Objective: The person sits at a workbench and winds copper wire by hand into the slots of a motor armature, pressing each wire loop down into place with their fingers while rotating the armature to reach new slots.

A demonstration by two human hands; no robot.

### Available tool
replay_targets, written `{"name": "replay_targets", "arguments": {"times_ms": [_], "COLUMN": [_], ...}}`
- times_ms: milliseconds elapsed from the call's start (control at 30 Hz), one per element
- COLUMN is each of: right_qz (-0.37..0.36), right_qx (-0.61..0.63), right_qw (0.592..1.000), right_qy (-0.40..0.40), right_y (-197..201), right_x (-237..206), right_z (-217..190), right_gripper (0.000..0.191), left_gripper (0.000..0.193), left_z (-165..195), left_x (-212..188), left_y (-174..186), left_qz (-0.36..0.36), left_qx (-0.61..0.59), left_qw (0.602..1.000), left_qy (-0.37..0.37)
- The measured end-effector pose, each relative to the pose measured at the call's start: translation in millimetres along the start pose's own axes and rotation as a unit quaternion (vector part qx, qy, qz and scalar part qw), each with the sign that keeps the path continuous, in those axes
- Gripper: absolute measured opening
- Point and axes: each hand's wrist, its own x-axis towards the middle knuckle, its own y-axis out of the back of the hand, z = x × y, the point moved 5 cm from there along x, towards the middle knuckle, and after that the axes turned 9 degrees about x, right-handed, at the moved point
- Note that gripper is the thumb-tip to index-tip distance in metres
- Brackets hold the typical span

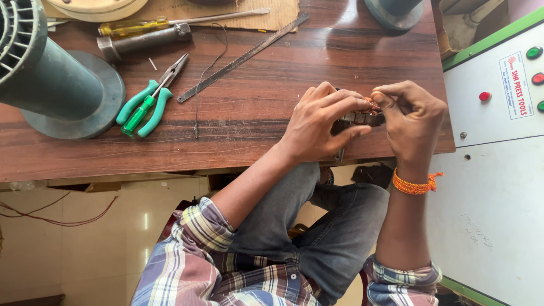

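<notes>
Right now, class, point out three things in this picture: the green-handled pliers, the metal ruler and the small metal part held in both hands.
green-handled pliers [143, 106]: head view, on the green handles.
metal ruler [243, 56]: head view, mid-length of the strip.
small metal part [358, 118]: head view, on the piece showing between the hands.

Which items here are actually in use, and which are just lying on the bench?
In use:
left hand
right hand
small metal part, held between both hands

Lying about:
green pliers
yellow screwdriver
hammer
metal ruler
loose wire
green stand
</notes>
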Motion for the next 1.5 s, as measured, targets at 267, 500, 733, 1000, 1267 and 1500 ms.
{"name": "replay_targets", "arguments": {"times_ms": [267, 500, 733, 1000, 1267, 1500], "right_qz": [0.018, 0.051, 0.059, 0.102, 0.132, 0.159], "right_qx": [-0.021, 0.013, 0.043, 0.136, 0.124, 0.149], "right_qw": [1.000, 0.998, 0.993, 0.980, 0.977, 0.965], "right_qy": [-0.010, -0.042, -0.091, -0.104, -0.114, -0.143], "right_y": [3.5, 10.7, -8.6, -30.0, -51.9, -48.2], "right_x": [4.0, -28.1, -65.4, -87.3, -107.5, -126.3], "right_z": [5.8, -8.1, -12.0, 9.2, 31.8, 51.9], "right_gripper": [0.014, 0.018, 0.013, 0.015, 0.018, 0.012], "left_gripper": [0.025, 0.013, 0.018, 0.012, 0.012, 0.007], "left_z": [-24.5, -55.5, -61.9, -39.7, -52.4, -67.9], "left_x": [45.0, 38.1, 33.0, 55.7, 61.7, 53.8], "left_y": [-22.6, -27.4, -19.7, -8.7, -25.7, -44.5], "left_qz": [-0.135, -0.148, -0.129, -0.141, -0.260, -0.428], "left_qx": [-0.039, -0.307, -0.247, -0.096, -0.162, -0.255], "left_qw": [0.964, 0.927, 0.956, 0.982, 0.950, 0.867], "left_qy": [0.225, 0.154, 0.095, -0.079, -0.062, 0.012]}}
